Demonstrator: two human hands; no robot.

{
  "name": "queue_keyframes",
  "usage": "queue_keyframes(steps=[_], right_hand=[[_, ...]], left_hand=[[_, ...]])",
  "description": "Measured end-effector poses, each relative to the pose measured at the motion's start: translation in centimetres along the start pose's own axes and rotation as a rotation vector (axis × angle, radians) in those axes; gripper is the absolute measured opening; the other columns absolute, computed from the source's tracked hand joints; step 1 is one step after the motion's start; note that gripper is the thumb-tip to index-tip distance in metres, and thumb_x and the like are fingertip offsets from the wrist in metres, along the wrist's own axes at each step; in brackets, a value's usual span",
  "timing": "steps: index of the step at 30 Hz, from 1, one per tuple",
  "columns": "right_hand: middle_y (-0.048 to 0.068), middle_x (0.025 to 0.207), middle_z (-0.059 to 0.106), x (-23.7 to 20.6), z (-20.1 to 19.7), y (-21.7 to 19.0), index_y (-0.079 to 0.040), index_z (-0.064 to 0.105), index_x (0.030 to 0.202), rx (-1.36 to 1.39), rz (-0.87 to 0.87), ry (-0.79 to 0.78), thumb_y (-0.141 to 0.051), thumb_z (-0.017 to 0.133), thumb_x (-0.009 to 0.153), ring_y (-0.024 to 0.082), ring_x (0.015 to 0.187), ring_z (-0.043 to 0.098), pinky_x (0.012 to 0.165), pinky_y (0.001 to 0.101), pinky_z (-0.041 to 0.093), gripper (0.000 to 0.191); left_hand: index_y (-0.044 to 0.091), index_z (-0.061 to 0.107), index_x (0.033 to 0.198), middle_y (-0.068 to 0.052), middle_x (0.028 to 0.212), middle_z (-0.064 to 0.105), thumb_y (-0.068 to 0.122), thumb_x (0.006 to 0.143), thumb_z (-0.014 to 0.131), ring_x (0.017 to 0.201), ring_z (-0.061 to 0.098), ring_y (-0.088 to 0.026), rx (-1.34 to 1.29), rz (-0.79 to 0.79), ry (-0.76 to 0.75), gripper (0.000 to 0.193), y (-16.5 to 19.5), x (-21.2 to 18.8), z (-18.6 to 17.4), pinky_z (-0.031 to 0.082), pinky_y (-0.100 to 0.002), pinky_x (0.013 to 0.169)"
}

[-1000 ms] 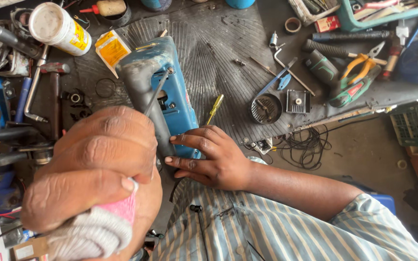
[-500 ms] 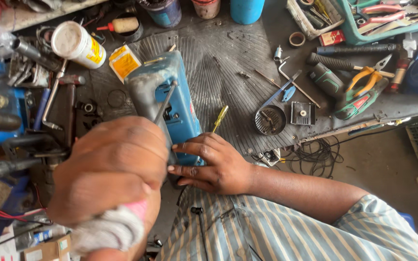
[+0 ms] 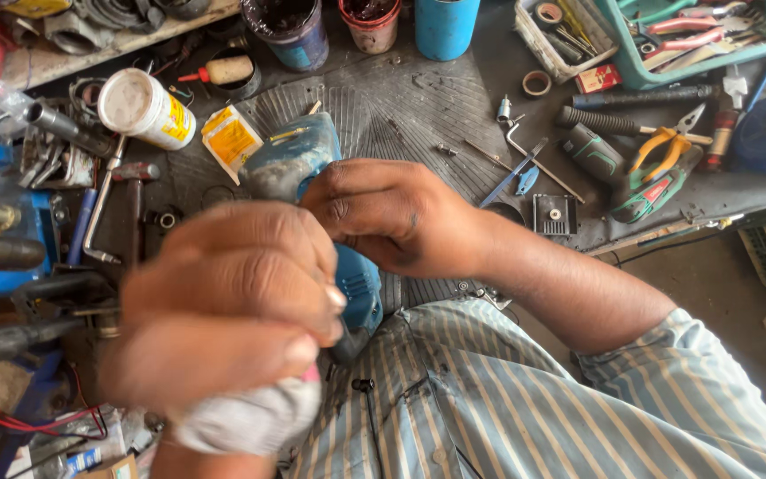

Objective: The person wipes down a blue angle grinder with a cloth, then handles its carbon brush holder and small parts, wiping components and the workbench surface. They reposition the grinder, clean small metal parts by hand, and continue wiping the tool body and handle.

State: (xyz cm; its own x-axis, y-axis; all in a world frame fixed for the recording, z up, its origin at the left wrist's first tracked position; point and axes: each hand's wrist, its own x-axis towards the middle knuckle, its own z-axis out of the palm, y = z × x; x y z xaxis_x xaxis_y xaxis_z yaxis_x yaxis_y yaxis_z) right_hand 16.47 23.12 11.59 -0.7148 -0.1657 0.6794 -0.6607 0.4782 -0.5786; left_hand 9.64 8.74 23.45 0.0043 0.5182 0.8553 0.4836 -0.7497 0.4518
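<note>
Two hands on our blue power tool [image 3: 361,284]: right hand [image 3: 392,213] clamped over its body, left hand [image 3: 232,302] fisted round a whitish cloth [image 3: 241,417].

Matt blue plastic power tool [image 3: 361,288]; ribbed black rubber mat [image 3: 418,106]; striped cloth shirt [image 3: 507,399].

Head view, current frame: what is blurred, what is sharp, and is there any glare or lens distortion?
Head view: the left hand, close to the lens with a pale cloth, is motion-blurred; the right hand on the blue power tool is fairly sharp, as are the orange-handled pliers; lighting is soft and even, no strong glare; edges bow slightly from the wide lens.
</note>
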Motion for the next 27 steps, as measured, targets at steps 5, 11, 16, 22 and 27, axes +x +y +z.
queue_keyframes(steps=[5,11,16,22,27], right_hand=[[0.011,0.12,0.068,0.0,-0.2,0.0,-0.004,0.067,0.117,0.068,0.029,-0.023,0.003,0.071,0.1,0.026,0.117,0.07,0.101,0.0357,0.059,0.019],[0.015,0.123,0.066,-0.2,2.9,-1.1,-0.002,0.06,0.124,0.061,-0.272,0.415,-0.017,0.066,0.1,0.03,0.117,0.066,0.104,0.0477,0.056,0.029],[0.014,0.12,0.067,-1.3,5.2,-0.4,-0.003,0.065,0.124,-0.24,-0.632,0.542,-0.012,0.07,0.098,0.034,0.114,0.067,0.101,0.0557,0.057,0.028],[0.018,0.127,0.063,-1.6,2.5,0.8,-0.002,0.063,0.125,0.089,-0.501,0.2,-0.014,0.069,0.104,0.038,0.122,0.067,0.108,0.0569,0.06,0.025],[0.011,0.116,0.07,0.4,3.1,-0.2,-0.002,0.07,0.119,0.297,-0.246,0.26,-0.012,0.076,0.101,0.029,0.112,0.076,0.1,0.0414,0.068,0.021]], left_hand=[[0.006,0.059,0.097,-0.01,0.085,0.067,0.019,0.082,0.07,0.078,0.07,-0.026,0.175,-0.377,0.051,0.023,2.6,-2.3,-1.0,0.06,-0.043,0.077],[0.014,0.055,0.098,-0.007,0.085,0.068,0.02,0.087,0.062,0.08,0.075,-0.025,0.234,-0.05,0.019,0.014,0.5,-8.3,-3.2,0.066,-0.047,0.079],[0.021,0.057,0.098,0.005,0.086,0.068,0.022,0.088,0.066,0.082,0.07,-0.015,0.498,0.045,0.072,0.013,0.5,-7.8,-1.8,0.049,-0.049,0.09],[0.027,0.059,0.089,0.011,0.093,0.06,0.032,0.084,0.066,0.091,0.06,-0.011,0.542,-0.182,0.188,0.01,2.3,-7.1,1.4,0.042,-0.05,0.099],[0.029,0.061,0.084,0.004,0.087,0.048,0.032,0.084,0.076,0.081,0.056,-0.014,0.675,-0.241,0.282,0.016,3.6,-11.1,1.6,0.052,-0.047,0.088]])
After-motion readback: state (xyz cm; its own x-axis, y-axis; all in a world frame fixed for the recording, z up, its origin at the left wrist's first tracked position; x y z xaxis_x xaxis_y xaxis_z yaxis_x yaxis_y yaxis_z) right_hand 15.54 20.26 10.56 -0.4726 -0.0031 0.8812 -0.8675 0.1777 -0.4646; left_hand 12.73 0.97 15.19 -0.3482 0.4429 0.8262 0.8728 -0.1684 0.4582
